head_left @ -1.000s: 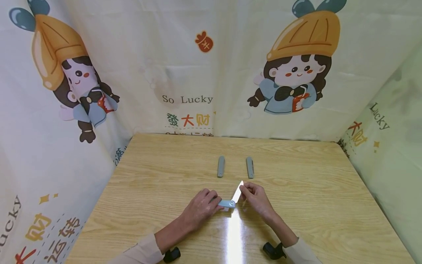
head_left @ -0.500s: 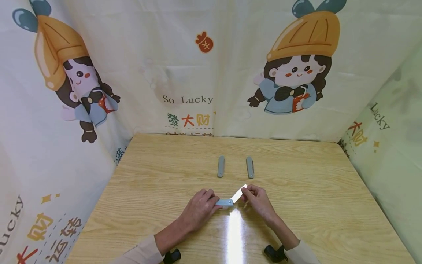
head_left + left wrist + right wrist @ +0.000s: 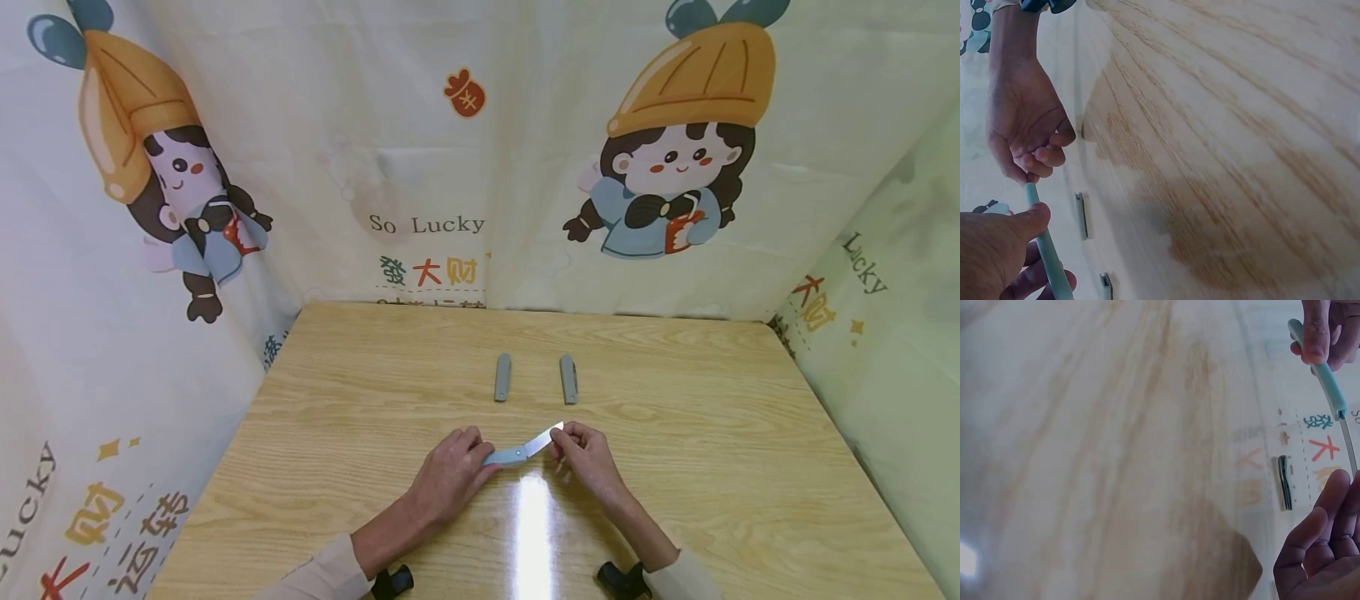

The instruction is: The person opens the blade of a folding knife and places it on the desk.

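Observation:
A folding knife [image 3: 506, 457] with a light blue handle is held above the table between both hands. My left hand [image 3: 452, 468] grips the handle, the thumb lying along it in the left wrist view. The blade [image 3: 544, 439] stands swung out, nearly in line with the handle but at a slight angle. Its tip end is pinched by the thumb and fingers of my right hand [image 3: 588, 457]. In the right wrist view the thin blade [image 3: 1349, 444] runs from the handle [image 3: 1330, 384] down to the right fingertips. The pinched end is partly hidden.
Two grey folded knives lie farther back on the wooden table [image 3: 360, 400]: a left one [image 3: 502, 377] and a right one [image 3: 569, 380]. A printed cloth [image 3: 525, 167] hangs behind the table and along its sides. Bright glare marks the tabletop near the front.
The blade has turned clockwise away from the handle, from a steep angle to nearly straight. The right hand moved slightly to the right with the blade; the left hand still grips the handle.

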The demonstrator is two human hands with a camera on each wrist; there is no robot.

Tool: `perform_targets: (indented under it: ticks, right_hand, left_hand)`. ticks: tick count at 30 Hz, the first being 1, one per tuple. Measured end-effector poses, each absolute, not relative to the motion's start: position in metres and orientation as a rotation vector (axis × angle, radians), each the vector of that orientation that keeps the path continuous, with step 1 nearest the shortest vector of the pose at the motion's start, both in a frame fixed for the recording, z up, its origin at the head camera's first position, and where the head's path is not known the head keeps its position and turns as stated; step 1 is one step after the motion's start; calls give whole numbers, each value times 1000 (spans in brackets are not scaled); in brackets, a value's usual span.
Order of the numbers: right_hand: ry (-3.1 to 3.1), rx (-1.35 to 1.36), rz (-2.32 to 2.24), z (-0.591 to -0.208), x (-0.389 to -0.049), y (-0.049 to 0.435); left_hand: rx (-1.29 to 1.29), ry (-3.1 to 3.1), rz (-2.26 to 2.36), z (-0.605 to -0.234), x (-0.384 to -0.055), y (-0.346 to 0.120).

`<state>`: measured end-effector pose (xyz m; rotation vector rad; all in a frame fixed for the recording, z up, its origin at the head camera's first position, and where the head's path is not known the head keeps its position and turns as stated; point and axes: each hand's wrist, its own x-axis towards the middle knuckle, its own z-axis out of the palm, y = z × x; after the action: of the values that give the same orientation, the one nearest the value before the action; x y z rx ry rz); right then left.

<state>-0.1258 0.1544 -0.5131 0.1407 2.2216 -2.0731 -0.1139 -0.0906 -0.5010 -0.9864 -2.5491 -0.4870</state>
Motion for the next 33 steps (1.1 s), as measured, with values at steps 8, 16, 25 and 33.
perform_targets:
  ticks: [8,16,25,33]
  right_hand:
    - [2209,204,-2100,-515,-123,151]
    - [2238,215,-2106,-514,-120,147]
    - [2310,188,-2134,-512,-123,146]
    - [2274,191,-2151,-513,-124,145]
  left_hand:
    - [-926,-2587,-558,-502,-113,-91]
    - [-891,-2568,-542,-505,-114,-93]
    - [-858,-2580,-586,-500,-114,-88]
    - [-871,-2614,-577,-502,-113,-87]
